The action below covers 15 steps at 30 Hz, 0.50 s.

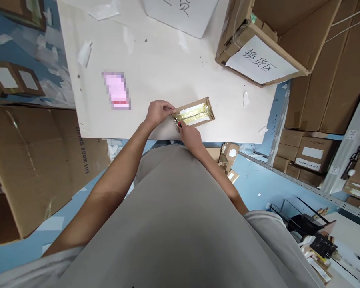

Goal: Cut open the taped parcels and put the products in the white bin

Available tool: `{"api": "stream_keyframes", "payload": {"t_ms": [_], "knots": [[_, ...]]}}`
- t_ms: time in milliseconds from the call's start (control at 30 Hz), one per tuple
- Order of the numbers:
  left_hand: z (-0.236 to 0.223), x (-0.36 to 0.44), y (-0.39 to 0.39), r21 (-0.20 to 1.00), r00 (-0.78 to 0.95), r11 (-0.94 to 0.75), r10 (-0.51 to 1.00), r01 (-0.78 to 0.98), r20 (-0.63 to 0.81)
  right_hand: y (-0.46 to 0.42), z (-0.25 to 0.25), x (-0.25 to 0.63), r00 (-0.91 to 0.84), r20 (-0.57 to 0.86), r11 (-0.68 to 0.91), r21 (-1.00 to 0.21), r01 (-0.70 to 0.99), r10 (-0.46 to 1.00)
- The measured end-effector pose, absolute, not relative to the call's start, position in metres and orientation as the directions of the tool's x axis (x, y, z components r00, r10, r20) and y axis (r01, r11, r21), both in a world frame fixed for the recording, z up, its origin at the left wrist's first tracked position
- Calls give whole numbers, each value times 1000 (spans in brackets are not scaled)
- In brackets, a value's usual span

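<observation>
White table (162, 64), left hand (156, 113) palm-down at package (195, 113) corner

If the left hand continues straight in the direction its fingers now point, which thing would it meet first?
The left hand would most likely meet the taped cardboard package first: its fingertips are right at the package's left end, though this single view leaves exact contact unclear.

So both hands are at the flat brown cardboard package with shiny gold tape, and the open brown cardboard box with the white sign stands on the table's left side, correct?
Not quite: the head view shows the open brown cardboard box on the right side of the white table. The left hand and right hand are at the flat brown cardboard package.
</observation>
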<state>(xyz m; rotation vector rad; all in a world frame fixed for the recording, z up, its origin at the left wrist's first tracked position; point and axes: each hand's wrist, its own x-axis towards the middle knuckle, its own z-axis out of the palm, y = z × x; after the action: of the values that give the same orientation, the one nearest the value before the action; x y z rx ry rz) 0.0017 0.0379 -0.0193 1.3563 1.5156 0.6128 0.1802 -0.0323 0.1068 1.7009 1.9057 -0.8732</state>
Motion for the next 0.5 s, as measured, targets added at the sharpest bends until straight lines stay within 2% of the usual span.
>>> {"api": "stream_keyframes", "payload": {"t_ms": [267, 500], "knots": [[-20, 3, 32, 866, 101, 238, 945, 440, -312, -27, 106, 164, -115, -710, 27, -134, 991, 694], [-17, 9, 25, 863, 63, 244, 951, 443, -301, -35, 125, 166, -57, -770, -26, -95, 995, 636]]}}
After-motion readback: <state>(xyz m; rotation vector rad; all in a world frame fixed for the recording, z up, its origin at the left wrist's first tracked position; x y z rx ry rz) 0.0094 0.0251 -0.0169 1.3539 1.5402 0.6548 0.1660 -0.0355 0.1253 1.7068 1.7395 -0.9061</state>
